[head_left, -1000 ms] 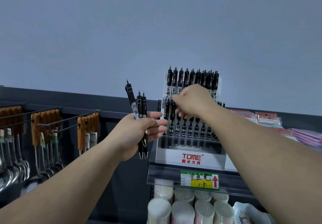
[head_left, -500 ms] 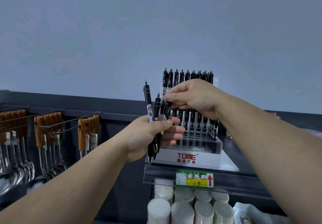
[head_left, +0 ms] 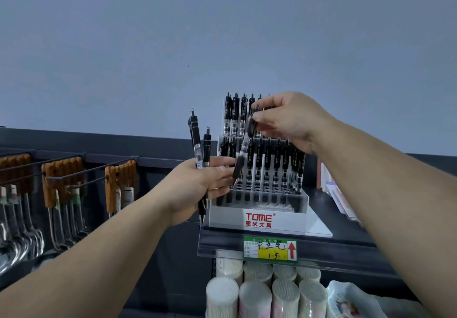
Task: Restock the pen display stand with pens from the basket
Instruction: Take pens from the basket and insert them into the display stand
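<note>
A white tiered pen display stand point(head_left: 257, 215) marked TOME sits on a dark shelf, its rows filled with several black pens point(head_left: 274, 166). My left hand point(head_left: 197, 186) grips two black pens point(head_left: 197, 144) upright just left of the stand. My right hand point(head_left: 289, 119) is above the stand's middle rows and pinches the top of one black pen point(head_left: 243, 153), which hangs tilted with its tip near my left fingers. The basket is out of view.
The shelf edge point(head_left: 346, 251) carries a green and yellow price label point(head_left: 270, 248). Wooden-handled utensils point(head_left: 118, 184) hang on hooks to the left. Wrapped white cylinders point(head_left: 257, 293) stand below the shelf. Packets point(head_left: 338, 189) stand right of the stand.
My right hand has pulled one pen out of the bunch in my left hand and lifted it up and to the right. My left hand now holds two pens.
</note>
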